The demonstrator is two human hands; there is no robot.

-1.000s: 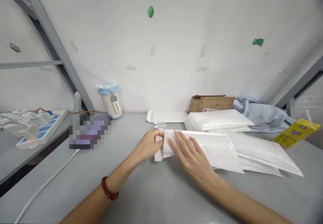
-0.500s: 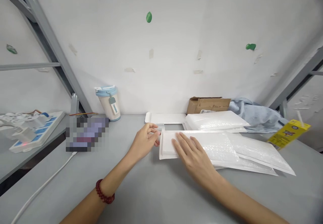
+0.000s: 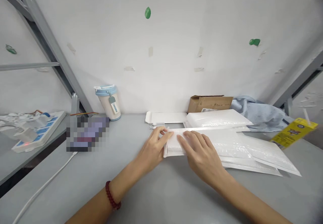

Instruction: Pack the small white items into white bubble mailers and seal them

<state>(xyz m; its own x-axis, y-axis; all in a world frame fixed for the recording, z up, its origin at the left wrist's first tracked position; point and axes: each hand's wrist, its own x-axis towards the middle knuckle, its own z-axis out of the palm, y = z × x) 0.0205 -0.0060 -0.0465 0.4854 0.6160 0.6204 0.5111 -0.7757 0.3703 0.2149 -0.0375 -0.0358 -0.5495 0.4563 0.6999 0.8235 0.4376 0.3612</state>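
A white bubble mailer (image 3: 224, 141) lies on the grey table, its left end under both hands. My left hand (image 3: 155, 146) closes on that left end, the thumb on top and the other fingers partly hidden along the edge. On the mailer's upper face rests my right hand (image 3: 203, 151), fingers apart and slightly bent, pressing down without gripping. Another white padded mailer (image 3: 272, 151) overlaps it on the right. Behind stand stacked white mailers (image 3: 217, 118), and a flat white mailer (image 3: 169, 117) lies along the wall.
A lidded cup (image 3: 108, 104) stands at the back left, near a blurred-out phone (image 3: 88, 133) on a white cable (image 3: 45, 187). Far left is a power strip (image 3: 40, 133). At the back right are a cardboard box (image 3: 212, 103), blue cloth (image 3: 259, 114) and a yellow drink carton (image 3: 294, 131).
My left hand has moved right onto the mailer's left end and closed on it. My right hand's fingers have bent more and shifted slightly right. The mailer sits a little further right.
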